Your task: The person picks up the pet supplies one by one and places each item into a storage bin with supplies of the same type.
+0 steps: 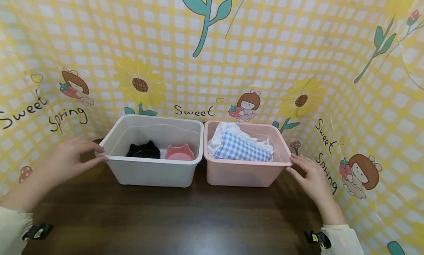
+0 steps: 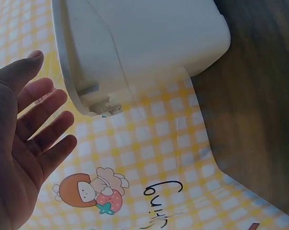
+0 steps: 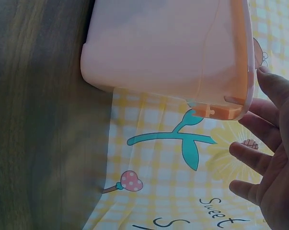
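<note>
A white plastic bin (image 1: 155,172) stands on the dark wooden table, holding a black cat-eared dish (image 1: 144,151) and a pink cat-eared dish (image 1: 180,153). Beside it on the right is a pink bin (image 1: 240,174) with a folded blue-and-white checked cloth (image 1: 243,145) edged in white ruffle. My left hand (image 1: 74,159) is at the white bin's left front corner; the left wrist view shows its fingers (image 2: 43,115) loosely bent, a small gap off the rim. At the pink bin's right corner, my right hand (image 1: 309,176) has thumb and forefinger right at the rim, other fingers (image 3: 252,155) spread.
A yellow-and-white checked sheet (image 1: 212,74) with printed flowers and figures rises behind the bins and along both sides. The dark tabletop (image 1: 205,218) extends in front of the bins. Dark straps with small devices (image 1: 38,232) sit on both sleeves.
</note>
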Tool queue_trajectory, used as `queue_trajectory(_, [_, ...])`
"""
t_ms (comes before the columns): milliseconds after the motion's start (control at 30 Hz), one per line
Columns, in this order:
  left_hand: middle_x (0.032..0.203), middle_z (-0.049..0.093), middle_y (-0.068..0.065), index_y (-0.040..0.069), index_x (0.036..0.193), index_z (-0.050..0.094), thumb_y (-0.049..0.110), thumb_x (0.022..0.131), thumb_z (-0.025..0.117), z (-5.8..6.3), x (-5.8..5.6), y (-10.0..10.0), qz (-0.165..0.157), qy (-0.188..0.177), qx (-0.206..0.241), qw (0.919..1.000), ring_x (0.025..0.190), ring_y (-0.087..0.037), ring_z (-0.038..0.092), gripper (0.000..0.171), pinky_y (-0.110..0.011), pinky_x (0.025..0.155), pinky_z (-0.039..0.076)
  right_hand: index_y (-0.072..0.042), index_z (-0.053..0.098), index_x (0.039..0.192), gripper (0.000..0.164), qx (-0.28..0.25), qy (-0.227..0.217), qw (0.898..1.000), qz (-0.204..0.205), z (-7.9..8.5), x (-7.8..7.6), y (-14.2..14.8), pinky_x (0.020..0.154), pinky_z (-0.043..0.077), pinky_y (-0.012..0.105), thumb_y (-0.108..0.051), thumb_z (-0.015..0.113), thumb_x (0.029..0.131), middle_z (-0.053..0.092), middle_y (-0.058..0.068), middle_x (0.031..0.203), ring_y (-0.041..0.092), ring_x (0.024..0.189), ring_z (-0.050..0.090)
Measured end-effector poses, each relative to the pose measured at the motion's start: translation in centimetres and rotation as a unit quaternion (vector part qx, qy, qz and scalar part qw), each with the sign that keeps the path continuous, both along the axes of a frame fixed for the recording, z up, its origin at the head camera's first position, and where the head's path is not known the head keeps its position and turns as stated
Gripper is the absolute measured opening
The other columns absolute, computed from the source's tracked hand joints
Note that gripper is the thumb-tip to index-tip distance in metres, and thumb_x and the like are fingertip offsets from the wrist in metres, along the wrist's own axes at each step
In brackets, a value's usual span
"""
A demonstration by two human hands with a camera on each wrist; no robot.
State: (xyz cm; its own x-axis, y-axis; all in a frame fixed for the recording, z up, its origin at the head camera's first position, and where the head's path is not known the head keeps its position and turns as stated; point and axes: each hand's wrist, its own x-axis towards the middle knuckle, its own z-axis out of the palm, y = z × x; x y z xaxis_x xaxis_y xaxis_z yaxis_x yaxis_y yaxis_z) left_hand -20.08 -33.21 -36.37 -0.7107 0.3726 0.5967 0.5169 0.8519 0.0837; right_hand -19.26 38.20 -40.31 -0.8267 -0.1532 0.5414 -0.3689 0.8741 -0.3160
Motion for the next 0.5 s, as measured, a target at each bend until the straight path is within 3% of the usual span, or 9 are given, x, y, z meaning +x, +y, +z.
queue_trajectory(267, [0.09,0.075,0.001,0.018,0.091,0.078,0.024,0.067,0.095,-1.7,1.8,-1.1,0.033,0.002,-0.003,0.9994,0.085,-0.027,0.067,0.029,-0.044,0.072,0.049,-0.008,0.072,0.129,0.048,0.036,0.038,0.999,-0.003,-0.4,1.3,0.0,0.112,0.035,0.064,-0.021,0.084,0.085,0.067,0.011,0.136,0.042,0.129,0.056])
queue_trajectory(500, [0.088,0.076,-0.001,0.015,0.09,0.078,0.022,0.06,0.097,-2.6,2.9,-1.9,0.025,0.034,0.002,0.9991,0.083,-0.03,0.068,0.036,-0.03,0.072,0.048,-0.008,0.071,0.13,0.049,0.05,0.053,0.997,0.001,-0.6,2.2,0.0,0.11,0.035,0.065,-0.02,0.085,0.084,0.067,0.012,0.136,0.043,0.128,0.056])
